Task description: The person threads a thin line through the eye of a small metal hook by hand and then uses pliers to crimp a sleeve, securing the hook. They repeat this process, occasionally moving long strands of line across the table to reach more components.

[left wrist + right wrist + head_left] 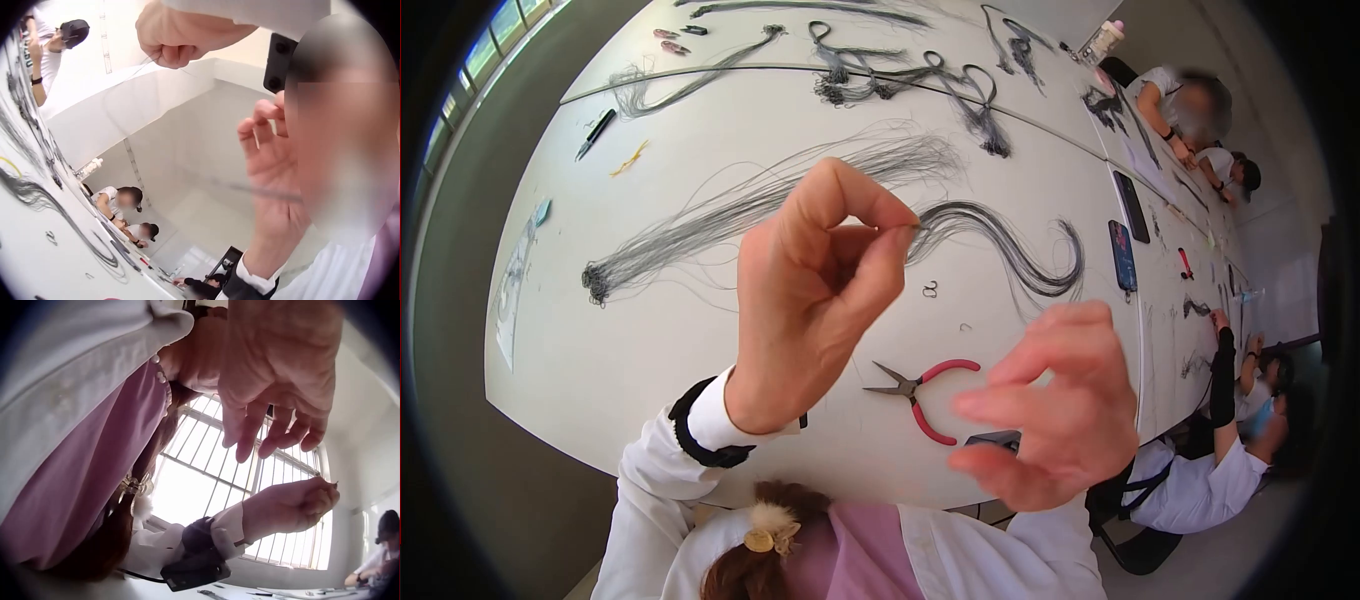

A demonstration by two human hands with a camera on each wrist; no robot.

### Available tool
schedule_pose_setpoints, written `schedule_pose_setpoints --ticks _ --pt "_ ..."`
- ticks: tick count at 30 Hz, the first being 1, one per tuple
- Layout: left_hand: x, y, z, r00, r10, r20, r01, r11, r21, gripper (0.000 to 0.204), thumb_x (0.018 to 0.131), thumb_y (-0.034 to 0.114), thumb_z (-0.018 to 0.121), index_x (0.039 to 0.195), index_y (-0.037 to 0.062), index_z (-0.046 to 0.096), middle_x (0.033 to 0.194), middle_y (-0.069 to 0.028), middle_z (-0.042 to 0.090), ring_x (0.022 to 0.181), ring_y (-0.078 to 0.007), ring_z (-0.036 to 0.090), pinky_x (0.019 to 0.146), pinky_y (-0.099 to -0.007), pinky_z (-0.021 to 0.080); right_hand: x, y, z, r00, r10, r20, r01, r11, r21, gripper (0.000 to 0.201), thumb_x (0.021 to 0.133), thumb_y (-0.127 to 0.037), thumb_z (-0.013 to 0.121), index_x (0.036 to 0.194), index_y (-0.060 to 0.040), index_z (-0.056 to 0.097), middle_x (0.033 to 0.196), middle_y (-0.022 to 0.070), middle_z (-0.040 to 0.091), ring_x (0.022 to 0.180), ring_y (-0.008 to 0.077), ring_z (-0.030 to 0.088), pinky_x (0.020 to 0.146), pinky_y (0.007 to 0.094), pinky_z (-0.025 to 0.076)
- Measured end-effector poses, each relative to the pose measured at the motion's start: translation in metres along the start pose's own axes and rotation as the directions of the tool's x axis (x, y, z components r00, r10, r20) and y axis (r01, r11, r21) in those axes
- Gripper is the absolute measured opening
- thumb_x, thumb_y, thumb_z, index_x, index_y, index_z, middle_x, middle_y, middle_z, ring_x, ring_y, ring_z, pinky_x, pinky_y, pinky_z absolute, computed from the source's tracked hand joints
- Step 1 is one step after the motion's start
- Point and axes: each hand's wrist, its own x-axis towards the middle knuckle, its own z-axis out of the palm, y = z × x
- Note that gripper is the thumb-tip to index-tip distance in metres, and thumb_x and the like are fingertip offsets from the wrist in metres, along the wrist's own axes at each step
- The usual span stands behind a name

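My left hand (820,290) is raised over the table, thumb and forefinger pinching a fine strand of fishing line (147,61). A tiny dark tip shows at its fingertips in the head and right wrist views; the rest is hidden in the hand. My right hand (1050,410) hovers to the right, fingers apart and loosely bent, with nothing visible in it. Under the hands lie red-handled pliers (916,385) with parted jaws. Small dark hooks (930,289) lie beyond them, and a curved bundle of dark line (1000,230) spreads behind the left hand.
A long bundle of lines (690,225) with clustered hooks at one end lies at left. Tied bundles (980,110) lie along the far side. A black pen (596,134) is at far left, a phone (1122,254) at right. Other people sit along the right side.
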Motion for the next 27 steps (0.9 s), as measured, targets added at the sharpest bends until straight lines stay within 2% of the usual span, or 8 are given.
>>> schedule_pose_setpoints --ticks 1,4,6,8,14,20,23,27 --pt "-0.003 0.002 0.001 0.997 0.062 0.05 -0.064 0.997 0.046 0.008 0.083 -0.006 0.055 0.086 -0.0005 0.05 0.072 0.0017 0.053 0.057 0.0007 0.047 0.049 -0.0158 0.037 0.001 0.004 -0.006 0.988 0.141 -0.066 -0.139 0.99 0.035 0.039 0.06 -0.017 0.078 0.092 0.0014 0.065 0.094 0.0119 0.056 0.082 0.021 0.049 0.068 0.0304 0.042" --pt "-0.008 0.0 0.005 0.983 0.157 0.093 -0.167 0.98 0.107 0.011 0.08 -0.007 0.058 0.084 0.0005 0.052 0.071 0.0 0.056 0.057 -0.0018 0.051 0.053 -0.0167 0.042 0.002 0.02 -0.002 0.948 0.229 -0.22 -0.243 0.969 -0.037 0.036 0.061 -0.011 0.075 0.093 0.0016 0.064 0.093 0.0128 0.055 0.083 0.0199 0.05 0.075 0.0301 0.041" --pt "-0.01 0.004 0.006 0.982 0.15 0.117 -0.166 0.976 0.143 0.011 0.079 -0.008 0.059 0.084 0.0005 0.052 0.071 -0.0009 0.057 0.057 -0.0025 0.052 0.053 -0.017 0.043 0.003 0.023 -0.001 0.945 0.255 -0.202 -0.263 0.965 -0.014 0.036 0.061 -0.005 0.072 0.094 0.002 0.063 0.093 0.0118 0.055 0.082 0.0198 0.05 0.077 0.0303 0.04" --pt "-0.011 0.004 0.007 0.981 0.14 0.136 -0.164 0.97 0.182 0.012 0.079 -0.009 0.059 0.083 0.0005 0.053 0.071 -0.0018 0.058 0.057 -0.0032 0.053 0.053 -0.0174 0.044 0.005 0.022 0.004 0.902 0.4 -0.163 -0.384 0.915 0.12 0.032 0.06 -0.003 0.07 0.091 0.002 0.063 0.09 0.0107 0.057 0.08 0.0191 0.051 0.077 0.0306 0.04" --pt "-0.013 -0.001 0.011 0.979 0.143 0.147 -0.168 0.97 0.174 0.013 0.078 -0.009 0.061 0.082 0.0006 0.053 0.071 -0.0021 0.058 0.057 -0.0042 0.054 0.053 -0.0181 0.045 0.007 0.027 0.006 0.924 0.346 -0.16 -0.345 0.938 0.036 0.018 0.059 0.003 0.067 0.077 -0.0001 0.065 0.076 0.0054 0.058 0.076 0.0187 0.049 0.072 0.0301 0.038" --pt "-0.014 -0.001 0.01 0.981 0.117 0.155 -0.141 0.978 0.152 0.012 0.078 -0.008 0.061 0.082 0.0001 0.053 0.071 -0.0025 0.058 0.057 -0.0043 0.054 0.053 -0.0182 0.045 0.005 0.03 0.009 0.932 0.308 -0.192 -0.311 0.95 0.018 0.018 0.058 0.007 0.066 0.074 -0.0014 0.065 0.074 0.0048 0.058 0.074 0.0184 0.047 0.07 0.0301 0.037" --pt "-0.015 -0.001 0.009 0.967 0.1 0.234 -0.141 0.976 0.166 0.013 0.08 -0.011 0.053 0.087 -0.0017 0.049 0.082 -0.0053 0.054 0.064 -0.0044 0.045 0.054 -0.0173 0.037 0.005 0.029 0.009 0.93 0.314 -0.191 -0.318 0.948 0.006 0.018 0.058 0.006 0.066 0.073 -0.0019 0.065 0.073 0.0044 0.057 0.074 0.0186 0.047 0.071 0.0302 0.038" --pt "-0.015 -0.004 0.012 0.98 0.119 0.158 -0.142 0.98 0.141 0.011 0.079 -0.007 0.061 0.083 0.0 0.053 0.071 -0.0027 0.059 0.058 -0.0043 0.054 0.053 -0.0185 0.045 0.006 0.031 0.01 0.941 0.274 -0.198 -0.286 0.958 -0.036 0.017 0.058 0.006 0.066 0.073 -0.0026 0.065 0.073 0.0041 0.057 0.075 0.0192 0.047 0.071 0.0305 0.038"
